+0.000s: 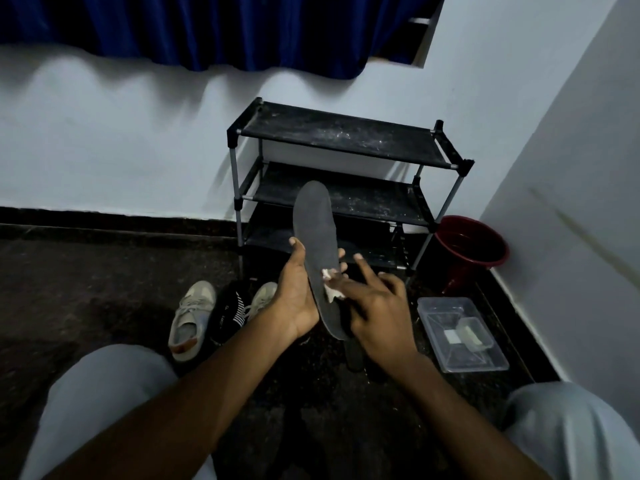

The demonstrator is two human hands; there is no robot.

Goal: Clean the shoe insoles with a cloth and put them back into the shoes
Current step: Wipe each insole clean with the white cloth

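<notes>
One wide blue curtain (207,26) hangs across the top, its upper part cut off by the frame. Below it a black shoe rack (339,133) with three dusty shelves stands against the wall, and the raised insole covers part of its lower shelves. A red bucket (471,244) sits in the corner just beside the rack. A clear plastic box (460,337) lies on the floor nearer the person. Two pale shoes (190,317) rest on the dark floor with a black striped sock (228,313) between them, one shoe partly hidden by the left hand (298,299). That hand grips the grey insole (313,220) upright, thumb in front and fingers curled behind. The right hand (377,310) pins a small white cloth (330,291) against the insole's lower half with the thumb, forefinger lifted. Blur hides how its other fingers lie.
</notes>
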